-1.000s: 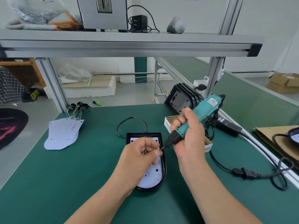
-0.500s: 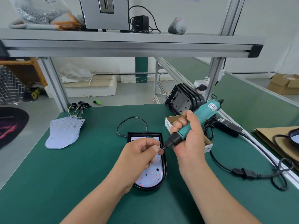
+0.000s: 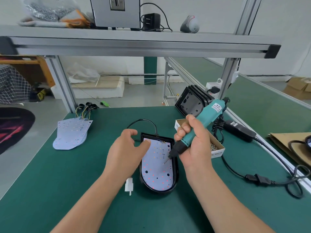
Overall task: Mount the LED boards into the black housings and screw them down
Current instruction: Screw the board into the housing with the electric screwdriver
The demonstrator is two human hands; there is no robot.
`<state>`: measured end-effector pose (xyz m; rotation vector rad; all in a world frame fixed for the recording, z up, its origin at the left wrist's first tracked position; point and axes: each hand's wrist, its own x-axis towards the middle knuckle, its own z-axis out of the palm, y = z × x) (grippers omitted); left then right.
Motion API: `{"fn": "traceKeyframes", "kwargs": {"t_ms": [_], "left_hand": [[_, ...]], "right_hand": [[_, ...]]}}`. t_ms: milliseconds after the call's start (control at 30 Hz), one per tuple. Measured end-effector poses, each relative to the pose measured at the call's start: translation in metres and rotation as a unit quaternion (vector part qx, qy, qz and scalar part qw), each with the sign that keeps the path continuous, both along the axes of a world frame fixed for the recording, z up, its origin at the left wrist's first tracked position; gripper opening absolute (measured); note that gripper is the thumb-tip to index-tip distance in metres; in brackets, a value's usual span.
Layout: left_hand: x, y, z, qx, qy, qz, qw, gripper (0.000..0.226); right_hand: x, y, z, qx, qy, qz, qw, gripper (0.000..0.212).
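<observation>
Left hand (image 3: 125,153) has let go of the bit and drawn back toward 10 o'clock of the black housing (image 3: 176,169). Its fingers now hang loosely spread and hold nothing, with the thumb over the top corner of the LED board (image 3: 155,169). Right hand (image 3: 195,148) wraps round the teal electric screwdriver (image 3: 208,113), whose bit (image 3: 165,161) slants down onto the board just toward 3 o'clock of its middle. The board lies seated in the housing at bench centre. I judge this the screwing-down step; whether a screw sits on the tip is too small to tell. Next calls for squaring the driver over the hole, steadying the housing, then another screw from the cardboard box (image 3: 218,153) at 2 o'clock
</observation>
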<state>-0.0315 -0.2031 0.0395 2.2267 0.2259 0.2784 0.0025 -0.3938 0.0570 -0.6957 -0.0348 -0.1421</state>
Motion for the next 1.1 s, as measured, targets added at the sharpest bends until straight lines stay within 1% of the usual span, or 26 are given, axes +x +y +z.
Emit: {"fn": "traceKeyframes", "kwargs": {"t_ms": [33,67,133,167,233,300,567,800,1000,1100], "left_hand": [[0.001,0.001,-0.001,0.013,0.039,-0.009,0.999,0.062],[0.002,0.001,-0.003,0.02,0.074,-0.024,0.997,0.064],[0.005,0.002,-0.007,0.013,0.122,-0.063,0.99,0.057],[0.008,0.003,-0.01,0.0,0.131,-0.08,0.988,0.055],[0.01,0.005,-0.013,-0.037,0.134,-0.104,0.985,0.057],[0.012,0.007,-0.014,-0.055,0.133,-0.109,0.984,0.057],[0.017,0.009,-0.02,-0.065,0.136,-0.111,0.982,0.062],[0.017,0.009,-0.02,-0.081,0.137,-0.12,0.98,0.064],[0.016,0.008,-0.021,-0.082,0.135,-0.128,0.979,0.053],[0.016,0.008,-0.02,-0.076,0.131,-0.133,0.98,0.038]], "right_hand": [[-0.001,0.002,-0.001,-0.01,-0.006,0.006,1.0,0.009],[-0.002,0.004,-0.002,-0.021,-0.011,0.012,1.0,0.009],[-0.004,0.007,-0.004,-0.04,-0.018,0.023,0.999,0.008],[-0.005,0.009,-0.004,-0.049,-0.019,0.028,0.998,0.008],[-0.007,0.011,-0.004,-0.062,-0.02,0.036,0.997,0.008],[-0.009,0.013,-0.004,-0.07,-0.027,0.04,0.996,0.007],[-0.017,0.023,-0.003,-0.115,-0.07,0.052,0.99,0.009],[-0.022,0.027,-0.003,-0.125,-0.084,0.074,0.986,0.012],[-0.025,0.028,-0.003,-0.155,-0.096,0.076,0.98,0.012],[-0.026,0.03,-0.004,-0.163,-0.105,0.086,0.977,0.015]]}}
